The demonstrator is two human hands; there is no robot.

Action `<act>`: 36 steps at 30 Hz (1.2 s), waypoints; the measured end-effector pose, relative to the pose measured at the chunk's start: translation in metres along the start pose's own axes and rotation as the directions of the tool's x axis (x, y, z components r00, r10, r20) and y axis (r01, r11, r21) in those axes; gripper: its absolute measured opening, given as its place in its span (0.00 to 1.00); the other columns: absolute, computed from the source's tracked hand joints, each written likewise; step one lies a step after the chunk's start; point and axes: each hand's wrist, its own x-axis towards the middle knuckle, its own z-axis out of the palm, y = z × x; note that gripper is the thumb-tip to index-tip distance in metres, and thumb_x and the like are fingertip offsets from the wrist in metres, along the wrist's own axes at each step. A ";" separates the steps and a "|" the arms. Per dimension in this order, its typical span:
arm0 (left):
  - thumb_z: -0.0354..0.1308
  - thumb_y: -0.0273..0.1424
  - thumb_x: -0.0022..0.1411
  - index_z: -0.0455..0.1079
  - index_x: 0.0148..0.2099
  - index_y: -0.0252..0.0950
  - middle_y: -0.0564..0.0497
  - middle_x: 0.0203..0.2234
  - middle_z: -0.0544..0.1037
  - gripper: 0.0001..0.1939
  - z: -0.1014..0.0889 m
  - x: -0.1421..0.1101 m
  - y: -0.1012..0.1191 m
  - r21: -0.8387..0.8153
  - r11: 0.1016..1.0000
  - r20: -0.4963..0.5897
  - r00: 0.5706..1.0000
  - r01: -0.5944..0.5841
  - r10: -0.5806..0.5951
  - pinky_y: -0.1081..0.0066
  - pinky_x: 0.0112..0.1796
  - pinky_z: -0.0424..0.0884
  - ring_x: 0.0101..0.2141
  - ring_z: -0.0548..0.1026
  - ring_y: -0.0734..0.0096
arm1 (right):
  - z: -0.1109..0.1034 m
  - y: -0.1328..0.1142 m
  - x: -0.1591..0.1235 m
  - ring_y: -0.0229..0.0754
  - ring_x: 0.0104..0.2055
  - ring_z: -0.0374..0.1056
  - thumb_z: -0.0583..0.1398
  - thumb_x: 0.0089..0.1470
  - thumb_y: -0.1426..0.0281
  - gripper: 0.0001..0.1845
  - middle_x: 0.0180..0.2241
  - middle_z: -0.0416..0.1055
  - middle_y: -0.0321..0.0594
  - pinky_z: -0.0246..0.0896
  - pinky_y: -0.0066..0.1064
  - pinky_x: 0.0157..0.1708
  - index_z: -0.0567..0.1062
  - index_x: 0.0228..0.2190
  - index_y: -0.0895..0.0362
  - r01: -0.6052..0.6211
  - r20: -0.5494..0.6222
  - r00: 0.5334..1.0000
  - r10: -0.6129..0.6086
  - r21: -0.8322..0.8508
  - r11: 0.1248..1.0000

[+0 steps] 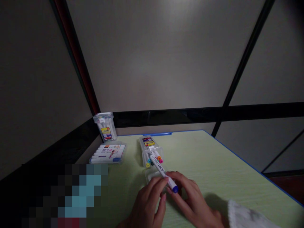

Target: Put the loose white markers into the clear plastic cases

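A white marker (158,166) with a blue end slants from the mouth of a clear plastic marker case (144,146) toward me. My right hand (193,198) pinches it near the blue end, between thumb and fingers. My left hand (150,198) is on the other side, its fingertips touching or almost touching the marker, its thumb apart from the fingers. The case lies on its side, its hinged lid (148,177) folded down on the table, partly behind my left hand. Inside the case, several markers show orange, pink, yellow and blue ends.
On the left, a flat pack of white markers (106,154) lies on the pale green table (204,155). Behind it a second clear marker case (105,125) stands upright near the wall panel (154,63). The table has a blue edge (242,161). A pixelated patch covers the lower left.
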 end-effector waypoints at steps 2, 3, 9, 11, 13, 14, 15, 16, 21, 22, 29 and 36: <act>0.46 0.19 0.59 0.58 0.56 0.34 0.41 0.44 0.73 0.22 -0.001 0.001 0.000 -0.017 1.000 0.008 1.000 0.005 -0.005 0.72 0.43 0.71 0.44 0.73 0.67 | 0.002 0.001 -0.002 0.38 0.26 0.71 0.52 0.57 0.71 0.09 0.29 0.74 0.38 0.65 0.24 0.26 0.65 0.41 0.54 -0.029 -0.017 0.999 0.030 0.033 0.999; 0.46 0.19 0.59 0.57 0.56 0.34 0.41 0.44 0.73 0.22 -0.001 0.002 0.000 -0.020 1.000 0.007 1.000 0.010 -0.010 0.72 0.43 0.71 0.44 0.73 0.67 | 0.003 0.002 -0.003 0.37 0.23 0.69 0.52 0.57 0.70 0.06 0.26 0.72 0.36 0.64 0.24 0.24 0.65 0.38 0.54 -0.032 -0.023 0.999 0.032 0.038 0.999; 0.46 0.19 0.59 0.57 0.56 0.34 0.42 0.43 0.73 0.22 -0.001 0.000 0.000 -0.007 1.000 -0.013 1.000 0.012 -0.012 0.72 0.43 0.72 0.43 0.73 0.67 | 0.006 0.005 -0.008 0.36 0.23 0.67 0.52 0.58 0.70 0.02 0.26 0.71 0.36 0.63 0.26 0.24 0.64 0.34 0.54 -0.014 -0.043 0.999 0.014 0.013 1.000; 0.46 0.19 0.59 0.57 0.56 0.34 0.42 0.43 0.73 0.22 0.000 0.000 0.000 -0.014 0.999 -0.014 0.999 0.034 -0.035 0.72 0.41 0.72 0.42 0.74 0.66 | 0.005 0.003 -0.008 0.36 0.23 0.68 0.51 0.58 0.69 0.04 0.27 0.72 0.37 0.63 0.26 0.25 0.65 0.36 0.54 -0.014 -0.047 0.999 0.015 0.010 1.000; 0.46 0.20 0.59 0.58 0.56 0.35 0.42 0.43 0.73 0.22 0.000 0.000 -0.001 -0.025 0.998 -0.018 0.999 0.051 -0.051 0.72 0.40 0.73 0.41 0.74 0.66 | 0.004 0.002 -0.008 0.36 0.24 0.68 0.51 0.58 0.68 0.06 0.28 0.72 0.38 0.64 0.26 0.25 0.65 0.37 0.54 -0.008 -0.047 0.999 0.008 0.004 1.000; 0.46 0.20 0.59 0.58 0.56 0.34 0.41 0.43 0.73 0.22 0.001 0.000 -0.001 -0.029 0.998 -0.020 0.998 0.056 -0.057 0.72 0.40 0.73 0.41 0.74 0.66 | 0.003 0.001 -0.007 0.37 0.24 0.68 0.51 0.59 0.68 0.06 0.29 0.73 0.39 0.65 0.26 0.25 0.65 0.38 0.54 -0.007 -0.045 0.999 0.007 0.000 1.000; 0.46 0.20 0.59 0.58 0.56 0.34 0.41 0.43 0.73 0.22 0.001 0.000 -0.001 -0.028 0.998 -0.022 0.998 0.055 -0.056 0.72 0.39 0.73 0.41 0.74 0.66 | 0.002 0.000 -0.007 0.37 0.25 0.69 0.51 0.59 0.67 0.07 0.30 0.73 0.39 0.65 0.27 0.25 0.66 0.39 0.54 -0.008 -0.041 0.999 0.008 -0.005 1.000; 0.46 0.20 0.59 0.57 0.56 0.34 0.41 0.43 0.73 0.22 0.001 0.000 -0.001 -0.022 0.998 -0.027 0.998 0.055 -0.055 0.72 0.39 0.73 0.41 0.74 0.66 | 0.001 -0.001 -0.006 0.37 0.25 0.69 0.51 0.59 0.67 0.08 0.30 0.73 0.39 0.65 0.27 0.26 0.66 0.40 0.54 -0.008 -0.038 0.999 0.008 -0.008 1.000; 0.47 0.20 0.59 0.56 0.57 0.34 0.41 0.43 0.72 0.23 0.002 0.002 0.000 -0.005 0.998 -0.028 0.997 0.066 -0.066 0.71 0.40 0.73 0.41 0.74 0.65 | -0.001 -0.003 -0.004 0.37 0.25 0.70 0.50 0.59 0.66 0.10 0.31 0.74 0.38 0.66 0.26 0.26 0.65 0.42 0.53 0.000 -0.025 1.000 0.000 -0.006 1.000; 0.46 0.20 0.59 0.56 0.57 0.34 0.41 0.43 0.72 0.24 0.001 0.002 0.000 -0.008 0.998 -0.023 0.997 0.068 -0.068 0.72 0.40 0.73 0.41 0.74 0.66 | -0.001 -0.003 -0.004 0.37 0.25 0.70 0.50 0.60 0.66 0.10 0.31 0.74 0.38 0.66 0.26 0.27 0.64 0.42 0.53 -0.004 -0.026 1.000 0.004 -0.011 1.000; 0.45 0.19 0.59 0.55 0.59 0.35 0.43 0.42 0.69 0.25 -0.001 0.003 0.002 -0.034 0.998 0.000 0.998 0.061 -0.061 0.74 0.39 0.72 0.37 0.73 0.70 | 0.000 -0.001 -0.005 0.36 0.25 0.70 0.49 0.61 0.65 0.09 0.32 0.74 0.37 0.65 0.25 0.27 0.64 0.42 0.52 -0.003 -0.033 0.999 0.002 -0.015 1.000; 0.45 0.18 0.59 0.52 0.60 0.36 0.43 0.43 0.68 0.26 -0.001 0.002 0.001 -0.048 0.998 0.015 0.999 0.048 -0.047 0.76 0.40 0.71 0.39 0.72 0.70 | 0.002 0.003 -0.008 0.36 0.26 0.69 0.51 0.59 0.66 0.10 0.32 0.74 0.37 0.65 0.25 0.28 0.64 0.43 0.52 -0.025 -0.035 0.999 0.025 0.002 1.000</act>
